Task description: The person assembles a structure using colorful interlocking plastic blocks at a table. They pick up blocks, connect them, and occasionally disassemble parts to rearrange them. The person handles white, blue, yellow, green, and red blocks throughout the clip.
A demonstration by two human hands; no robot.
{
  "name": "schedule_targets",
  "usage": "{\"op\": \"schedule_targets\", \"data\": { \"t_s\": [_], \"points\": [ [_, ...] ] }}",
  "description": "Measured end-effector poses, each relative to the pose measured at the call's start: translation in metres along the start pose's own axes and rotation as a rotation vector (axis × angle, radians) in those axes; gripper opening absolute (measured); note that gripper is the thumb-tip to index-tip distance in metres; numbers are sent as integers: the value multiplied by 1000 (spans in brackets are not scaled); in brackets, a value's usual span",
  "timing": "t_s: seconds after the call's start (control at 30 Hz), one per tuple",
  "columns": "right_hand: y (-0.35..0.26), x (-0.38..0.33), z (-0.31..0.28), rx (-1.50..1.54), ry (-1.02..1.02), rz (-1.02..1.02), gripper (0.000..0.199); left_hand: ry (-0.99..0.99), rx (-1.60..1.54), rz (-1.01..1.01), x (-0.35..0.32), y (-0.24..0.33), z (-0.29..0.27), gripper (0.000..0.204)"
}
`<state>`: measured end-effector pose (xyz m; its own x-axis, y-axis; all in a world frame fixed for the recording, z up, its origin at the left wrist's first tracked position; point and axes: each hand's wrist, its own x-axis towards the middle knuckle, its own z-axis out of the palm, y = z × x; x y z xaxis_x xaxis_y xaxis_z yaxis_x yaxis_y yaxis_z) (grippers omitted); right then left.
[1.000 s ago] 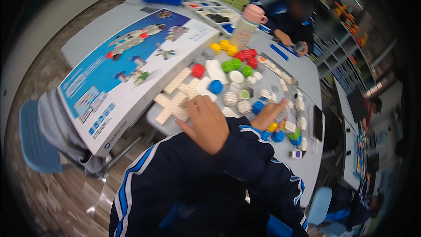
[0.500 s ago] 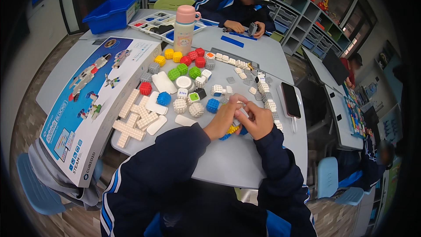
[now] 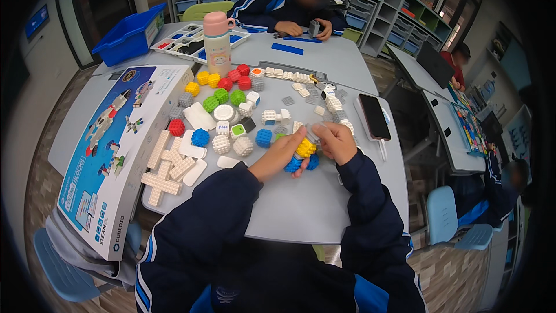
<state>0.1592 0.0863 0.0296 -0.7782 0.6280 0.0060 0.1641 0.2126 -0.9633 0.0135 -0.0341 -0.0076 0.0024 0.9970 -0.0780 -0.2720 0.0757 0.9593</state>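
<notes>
Over the near part of the table, my left hand (image 3: 279, 155) grips a small build of studded cube blocks (image 3: 306, 148), yellow with blue ones below it. Its thumb lies along the upper side and a fingertip shows between the blue cubes. My right hand (image 3: 337, 142) is closed in a pinch at the build's upper right, on a small grey piece (image 3: 311, 134) that my fingers partly hide. A loose blue cube (image 3: 263, 137) rests just left of the build. Beyond my hands lies a white block with a joined connector (image 3: 274, 117).
Red, green, yellow and white cubes cover the table's left middle, near white studded plates (image 3: 162, 184). A large box (image 3: 104, 145) lines the left edge; a bottle (image 3: 217, 46) stands behind. A phone (image 3: 375, 117) lies at right. Another person (image 3: 289, 3) handles grey and blue parts opposite.
My hands have moved apart from their earlier touching position, and more of the yellow and blue build shows. The whole view has shifted slightly.
</notes>
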Motion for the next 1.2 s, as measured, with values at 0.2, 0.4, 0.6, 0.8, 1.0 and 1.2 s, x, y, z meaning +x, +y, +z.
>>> {"op": "schedule_targets", "data": {
  "t_s": [0.2,0.4,0.6,0.8,1.0,1.2],
  "points": [
    [1,-4,6,-105,-7,16,50,76,123,111,-2,-4,4,59],
    [0,-9,12,-403,194,-315,49,53,105,149,-4,-5,4,55],
    [-4,-13,12,-464,265,-455,43,90,144,134,-5,-2,6,55],
    [6,0,0,-219,267,-370,43,135,50,177,-6,3,5,56],
    [9,9,-15,430,6,51,43,245,1059,442,-1,2,-2,42],
    [2,4,-17,346,-82,149,44,100,1314,486,-9,4,-2,39]
  ]
}}
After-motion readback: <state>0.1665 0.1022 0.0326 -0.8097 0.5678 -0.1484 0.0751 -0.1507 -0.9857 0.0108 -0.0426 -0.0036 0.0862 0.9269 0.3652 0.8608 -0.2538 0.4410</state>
